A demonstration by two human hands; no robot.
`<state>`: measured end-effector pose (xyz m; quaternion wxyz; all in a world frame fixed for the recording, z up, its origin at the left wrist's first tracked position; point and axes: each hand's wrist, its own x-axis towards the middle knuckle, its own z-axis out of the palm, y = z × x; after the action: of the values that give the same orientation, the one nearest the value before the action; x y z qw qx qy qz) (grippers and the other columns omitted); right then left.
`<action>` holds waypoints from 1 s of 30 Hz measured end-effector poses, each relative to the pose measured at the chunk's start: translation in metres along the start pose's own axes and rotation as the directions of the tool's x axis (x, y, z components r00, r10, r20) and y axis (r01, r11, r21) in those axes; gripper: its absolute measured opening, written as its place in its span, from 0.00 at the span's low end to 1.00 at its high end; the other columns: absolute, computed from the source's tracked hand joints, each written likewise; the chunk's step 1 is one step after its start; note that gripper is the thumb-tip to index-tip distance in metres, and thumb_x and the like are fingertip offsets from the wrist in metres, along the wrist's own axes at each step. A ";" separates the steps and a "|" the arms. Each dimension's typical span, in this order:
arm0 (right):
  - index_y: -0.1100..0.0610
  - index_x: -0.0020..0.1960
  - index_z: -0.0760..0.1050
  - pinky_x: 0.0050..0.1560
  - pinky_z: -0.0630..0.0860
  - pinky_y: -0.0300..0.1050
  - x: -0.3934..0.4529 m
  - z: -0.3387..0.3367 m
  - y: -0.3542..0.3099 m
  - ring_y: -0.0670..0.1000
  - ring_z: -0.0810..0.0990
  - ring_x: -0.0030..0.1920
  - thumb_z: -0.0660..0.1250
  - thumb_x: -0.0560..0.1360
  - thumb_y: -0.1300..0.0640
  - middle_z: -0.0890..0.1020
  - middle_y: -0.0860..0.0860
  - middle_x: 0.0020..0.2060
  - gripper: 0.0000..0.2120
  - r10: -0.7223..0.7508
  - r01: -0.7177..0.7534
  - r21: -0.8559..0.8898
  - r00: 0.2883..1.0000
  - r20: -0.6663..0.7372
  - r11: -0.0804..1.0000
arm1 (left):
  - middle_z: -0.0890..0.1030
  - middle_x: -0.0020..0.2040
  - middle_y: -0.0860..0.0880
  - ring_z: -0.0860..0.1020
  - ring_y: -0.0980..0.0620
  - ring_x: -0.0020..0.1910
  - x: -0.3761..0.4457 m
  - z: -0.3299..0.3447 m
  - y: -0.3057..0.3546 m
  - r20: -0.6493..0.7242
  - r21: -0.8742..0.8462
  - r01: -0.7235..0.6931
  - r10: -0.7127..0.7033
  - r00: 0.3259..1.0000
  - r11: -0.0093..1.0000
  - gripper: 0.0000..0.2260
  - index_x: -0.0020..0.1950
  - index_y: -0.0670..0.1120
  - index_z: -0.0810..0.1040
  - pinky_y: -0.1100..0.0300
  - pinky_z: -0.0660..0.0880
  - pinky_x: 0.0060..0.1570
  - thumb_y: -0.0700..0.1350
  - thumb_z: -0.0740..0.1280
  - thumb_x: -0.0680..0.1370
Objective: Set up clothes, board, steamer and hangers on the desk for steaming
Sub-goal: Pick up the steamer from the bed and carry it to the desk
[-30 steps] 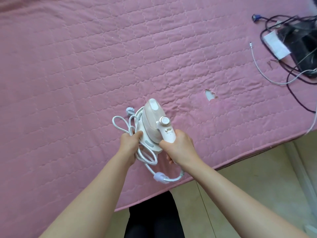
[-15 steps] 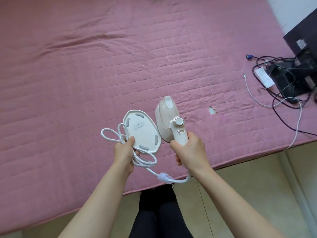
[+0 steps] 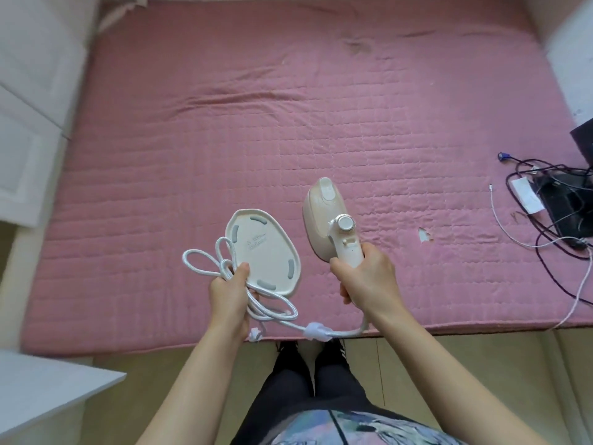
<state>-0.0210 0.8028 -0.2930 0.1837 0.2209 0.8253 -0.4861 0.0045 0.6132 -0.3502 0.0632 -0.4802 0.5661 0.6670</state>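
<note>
Both hands hold steamer parts above the pink bed.
Head view: right hand (image 3: 369, 281) wrapped round the steamer (image 3: 330, 220) handle, nose pointing away; left hand (image 3: 229, 293) pinches its base plate (image 3: 263, 255) and looped cord (image 3: 221, 268), forearms outstretched.

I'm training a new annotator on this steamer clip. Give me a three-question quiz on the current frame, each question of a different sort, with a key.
1. True or false: the steamer rests on its base.
2. Which hand holds the coiled cord?
A. left hand
B. right hand
C. neither
3. Fill in: the tangle of dark cables lies on the pink ____.

Key
1. False: they are held apart, the steamer by its handle in the right hand.
2. A: the left hand grips the cord together with the base.
3. Mattress.
</note>
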 end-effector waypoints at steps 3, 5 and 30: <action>0.58 0.41 0.72 0.21 0.69 0.36 -0.009 -0.002 -0.010 0.47 0.75 0.20 0.66 0.68 0.60 0.79 0.56 0.29 0.04 -0.047 0.048 -0.011 0.997 0.057 0.999 | 0.75 0.31 0.46 0.73 0.48 0.28 -0.019 -0.016 -0.001 -0.071 -0.020 -0.029 0.027 0.997 0.999 0.07 0.41 0.42 0.76 0.56 0.72 0.30 0.42 0.65 0.78; 0.58 0.41 0.73 0.21 0.70 0.37 -0.014 -0.004 -0.016 0.47 0.75 0.21 0.66 0.68 0.60 0.79 0.56 0.29 0.04 -0.084 0.087 -0.027 0.991 0.100 0.996 | 0.78 0.35 0.43 0.76 0.44 0.34 -0.032 -0.023 -0.002 -0.118 -0.053 -0.041 0.034 0.992 0.998 0.07 0.42 0.41 0.77 0.47 0.76 0.36 0.43 0.65 0.78; 0.62 0.39 0.72 0.19 0.69 0.39 -0.108 0.017 -0.020 0.50 0.75 0.20 0.65 0.68 0.65 0.78 0.58 0.25 0.02 -0.339 0.597 -0.169 0.640 0.690 0.784 | 0.82 0.43 0.41 0.81 0.40 0.45 -0.190 -0.088 -0.105 -0.590 -0.563 -0.270 -0.151 0.793 0.781 0.04 0.46 0.42 0.78 0.45 0.79 0.48 0.41 0.65 0.78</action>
<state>0.0594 0.7593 -0.2308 0.3506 -0.2199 0.8220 -0.3911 0.2212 0.6660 -0.2789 -0.3055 -0.6416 0.3193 0.6269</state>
